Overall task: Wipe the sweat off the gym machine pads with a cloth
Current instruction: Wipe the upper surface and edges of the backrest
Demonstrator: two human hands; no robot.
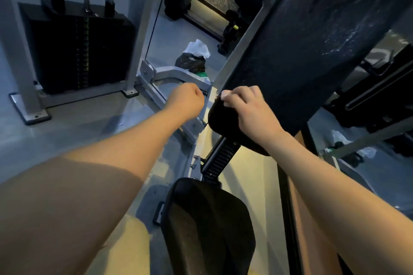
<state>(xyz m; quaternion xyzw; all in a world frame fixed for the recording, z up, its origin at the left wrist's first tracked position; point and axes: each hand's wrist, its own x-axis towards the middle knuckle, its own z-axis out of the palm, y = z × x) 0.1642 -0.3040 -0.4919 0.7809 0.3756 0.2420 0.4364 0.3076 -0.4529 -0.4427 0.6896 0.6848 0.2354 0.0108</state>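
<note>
Both curled: right hand grips the back pad; left hand fisted just beside.

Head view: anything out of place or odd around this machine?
Yes. A black bag with crumpled white plastic sticking out lies on the floor behind the frame. More plastic litter lies at the right. The back pad shows wet streaks on its upper part.
</note>
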